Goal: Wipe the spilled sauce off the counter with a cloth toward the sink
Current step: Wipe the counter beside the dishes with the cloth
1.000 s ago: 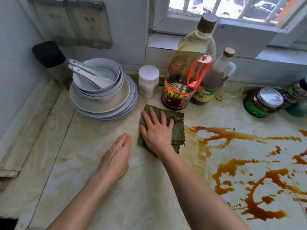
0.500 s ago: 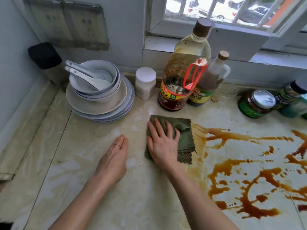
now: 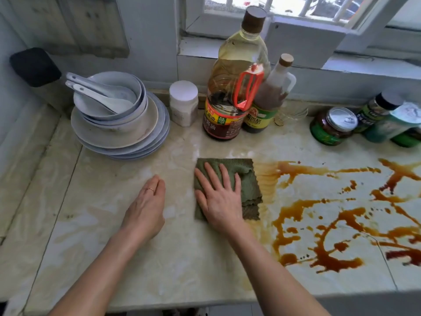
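Sauce lies in brown streaks across the right of the counter, its smeared edge just beside the folded green cloth. The right hand presses flat on the cloth with fingers spread, likely to bear down evenly. The left hand rests open on bare counter nearby, probably as a brace.

On the counter, the cloth lies left of the sauce, perhaps touching it, bottles behind, dishes behind-left.
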Demonstrator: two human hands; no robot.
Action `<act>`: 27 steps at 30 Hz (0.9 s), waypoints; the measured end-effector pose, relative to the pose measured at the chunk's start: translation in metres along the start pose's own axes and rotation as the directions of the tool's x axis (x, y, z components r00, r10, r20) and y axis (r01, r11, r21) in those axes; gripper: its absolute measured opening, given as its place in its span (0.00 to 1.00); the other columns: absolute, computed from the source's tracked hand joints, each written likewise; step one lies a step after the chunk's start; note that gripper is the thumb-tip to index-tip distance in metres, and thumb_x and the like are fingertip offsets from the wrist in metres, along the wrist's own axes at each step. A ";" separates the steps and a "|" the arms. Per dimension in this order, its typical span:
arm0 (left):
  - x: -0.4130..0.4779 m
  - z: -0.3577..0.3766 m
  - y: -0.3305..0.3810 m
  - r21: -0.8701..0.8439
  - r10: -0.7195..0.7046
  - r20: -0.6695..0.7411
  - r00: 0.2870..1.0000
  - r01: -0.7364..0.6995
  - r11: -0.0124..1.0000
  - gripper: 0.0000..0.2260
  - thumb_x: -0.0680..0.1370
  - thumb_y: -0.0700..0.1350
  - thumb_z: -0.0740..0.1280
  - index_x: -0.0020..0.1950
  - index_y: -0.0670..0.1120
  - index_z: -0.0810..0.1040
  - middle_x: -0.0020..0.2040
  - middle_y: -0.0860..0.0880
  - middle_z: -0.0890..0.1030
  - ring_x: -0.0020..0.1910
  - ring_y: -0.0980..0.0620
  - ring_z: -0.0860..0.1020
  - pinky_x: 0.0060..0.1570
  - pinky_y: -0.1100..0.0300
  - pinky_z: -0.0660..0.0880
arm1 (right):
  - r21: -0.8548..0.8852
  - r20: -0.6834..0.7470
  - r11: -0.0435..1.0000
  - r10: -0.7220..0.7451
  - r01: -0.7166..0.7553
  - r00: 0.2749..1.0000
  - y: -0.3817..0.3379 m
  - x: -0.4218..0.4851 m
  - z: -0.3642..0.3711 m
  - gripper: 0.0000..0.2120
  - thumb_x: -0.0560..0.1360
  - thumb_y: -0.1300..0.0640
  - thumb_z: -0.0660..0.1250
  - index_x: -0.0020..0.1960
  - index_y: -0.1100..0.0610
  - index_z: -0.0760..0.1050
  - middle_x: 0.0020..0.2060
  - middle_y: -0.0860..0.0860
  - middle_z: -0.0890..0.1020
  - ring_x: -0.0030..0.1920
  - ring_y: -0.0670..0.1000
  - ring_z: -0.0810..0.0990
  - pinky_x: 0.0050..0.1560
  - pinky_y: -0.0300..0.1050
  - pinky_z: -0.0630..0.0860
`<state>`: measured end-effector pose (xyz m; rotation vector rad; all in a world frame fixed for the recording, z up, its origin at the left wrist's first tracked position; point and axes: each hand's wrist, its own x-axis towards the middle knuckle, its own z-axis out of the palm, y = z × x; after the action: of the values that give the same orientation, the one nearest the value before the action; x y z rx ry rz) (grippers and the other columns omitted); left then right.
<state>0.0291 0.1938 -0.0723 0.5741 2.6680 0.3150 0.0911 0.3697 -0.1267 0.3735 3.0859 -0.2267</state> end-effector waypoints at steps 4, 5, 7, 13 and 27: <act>-0.002 -0.001 -0.001 0.010 0.009 0.015 1.000 -0.009 1.000 0.34 0.74 0.30 0.53 0.78 0.43 0.45 0.78 0.48 0.42 0.77 0.51 0.45 0.73 0.61 0.49 | -0.018 -0.049 0.959 0.281 -0.282 0.959 0.033 0.004 -0.003 0.28 0.79 0.39 0.42 0.78 0.42 0.51 0.78 0.45 0.52 0.78 0.54 0.45 0.74 0.64 0.42; -0.003 -0.001 -0.001 0.013 0.009 0.016 1.000 -0.010 1.000 0.34 0.74 0.30 0.53 0.78 0.43 0.45 0.78 0.48 0.42 0.77 0.51 0.45 0.73 0.61 0.48 | 0.003 -0.057 0.946 0.323 -0.323 0.945 0.027 0.001 -0.001 0.28 0.79 0.39 0.42 0.78 0.42 0.51 0.79 0.46 0.51 0.78 0.54 0.44 0.74 0.64 0.41; -0.004 0.001 0.000 0.021 0.011 0.011 1.000 -0.011 1.000 0.33 0.75 0.31 0.52 0.78 0.43 0.45 0.78 0.48 0.42 0.77 0.51 0.44 0.73 0.61 0.47 | 0.041 -0.065 0.950 0.310 -0.308 0.948 0.003 -0.009 0.004 0.28 0.80 0.40 0.43 0.79 0.44 0.51 0.79 0.47 0.51 0.78 0.55 0.43 0.73 0.66 0.41; -0.001 0.004 -0.002 0.051 0.010 0.032 0.999 -0.012 0.999 0.29 0.77 0.35 0.51 0.78 0.42 0.46 0.78 0.47 0.43 0.77 0.49 0.44 0.73 0.60 0.46 | -0.018 -0.051 0.999 -0.031 0.030 0.998 -0.009 -0.047 0.011 0.27 0.80 0.39 0.50 0.77 0.44 0.57 0.78 0.48 0.58 0.78 0.56 0.50 0.72 0.67 0.50; -0.003 0.003 -0.009 0.038 0.026 0.034 0.999 -0.027 0.999 0.31 0.76 0.34 0.52 0.78 0.44 0.47 0.79 0.50 0.43 0.77 0.52 0.45 0.73 0.59 0.49 | -0.024 -0.034 0.994 -0.105 0.104 0.994 0.007 -0.087 0.010 0.26 0.81 0.41 0.48 0.78 0.42 0.53 0.78 0.45 0.55 0.78 0.53 0.48 0.74 0.63 0.51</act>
<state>0.0292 0.1845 -0.0764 0.6214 2.6414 0.2596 0.1777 0.3547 -0.1337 0.2183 3.1435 -0.1896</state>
